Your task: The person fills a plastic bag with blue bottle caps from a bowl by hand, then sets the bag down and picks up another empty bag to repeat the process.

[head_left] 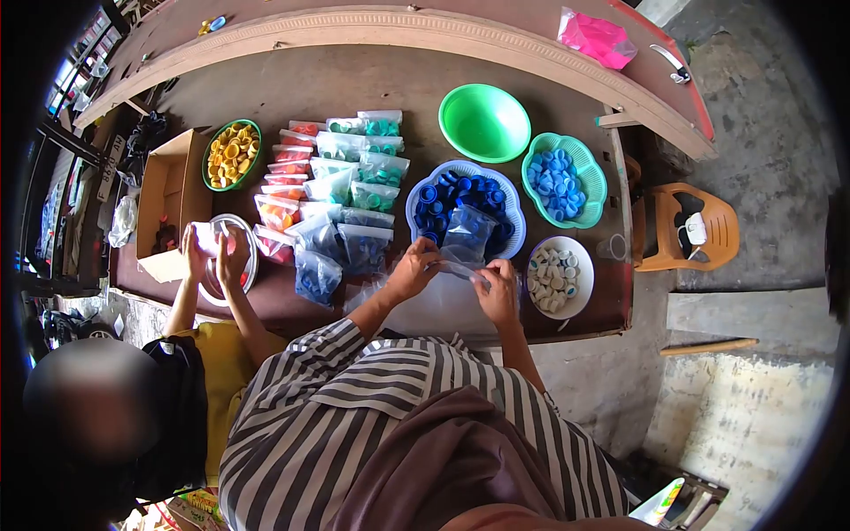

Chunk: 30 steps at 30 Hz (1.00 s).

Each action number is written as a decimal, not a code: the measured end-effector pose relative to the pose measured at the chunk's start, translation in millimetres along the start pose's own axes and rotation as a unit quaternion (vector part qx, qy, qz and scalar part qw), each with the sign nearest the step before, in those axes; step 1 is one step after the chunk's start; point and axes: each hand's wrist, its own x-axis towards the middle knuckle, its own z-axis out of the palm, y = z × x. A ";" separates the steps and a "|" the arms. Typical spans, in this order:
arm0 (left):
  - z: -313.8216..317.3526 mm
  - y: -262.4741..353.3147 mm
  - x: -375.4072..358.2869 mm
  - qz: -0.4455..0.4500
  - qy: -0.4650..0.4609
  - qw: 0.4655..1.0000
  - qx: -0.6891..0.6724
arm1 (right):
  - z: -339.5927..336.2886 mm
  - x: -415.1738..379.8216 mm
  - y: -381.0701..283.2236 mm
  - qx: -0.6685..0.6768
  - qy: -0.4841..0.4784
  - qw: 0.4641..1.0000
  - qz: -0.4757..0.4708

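Observation:
A clear plastic bag (469, 232) with dark blue bottle caps in its lower part leans over the blue basket (413, 211). My left hand (414, 271) pinches one corner of the bag's top edge. At the other corner my right hand (498, 290) has its fingers closed on the plastic, so the edge is stretched between both hands. Loose dark blue caps (452, 190) fill the basket behind the bag. Just right of my right hand stands a white bowl (584, 288) of whitish caps. Flat clear plastic bags (416, 311) lie under my forearms.
Filled bags (363, 190) of orange, green and blue caps lie in rows left of centre. Behind are a green basin (483, 122), a teal basket (598, 181) of light blue caps and yellow caps (234, 155). At left, a co-worker's hands (232, 257) work beside a cardboard box (168, 199).

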 end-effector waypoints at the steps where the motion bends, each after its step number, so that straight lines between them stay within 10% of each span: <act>1: -0.1 -0.9 3.0 0.005 0.006 1.000 -0.017 | -4.0 4.4 -1.8 -0.021 0.025 0.998 -0.046; 5: 1.5 -2.7 14.7 0.053 0.050 0.997 0.018 | 5.9 10.9 25.7 0.079 -0.013 0.996 -0.036; 7: 2.6 3.1 21.1 -0.083 0.015 0.995 -0.053 | 9.2 14.7 27.9 0.155 -0.060 0.980 0.113; 14: -11.6 39.6 43.5 -0.277 -0.052 0.959 -0.005 | 10.1 24.8 23.3 0.128 -0.047 0.971 0.198; 16: -11.6 40.0 43.3 -0.044 0.034 0.983 0.178 | 8.0 28.0 24.2 0.112 -0.085 0.968 0.208; 20: -11.5 50.9 48.4 0.142 -0.139 0.959 0.203 | 11.8 28.0 38.1 0.137 -0.103 0.963 0.210; 30: 7.6 10.8 80.8 0.189 -0.113 0.959 0.176 | -11.6 63.5 31.7 0.185 -0.137 0.946 0.227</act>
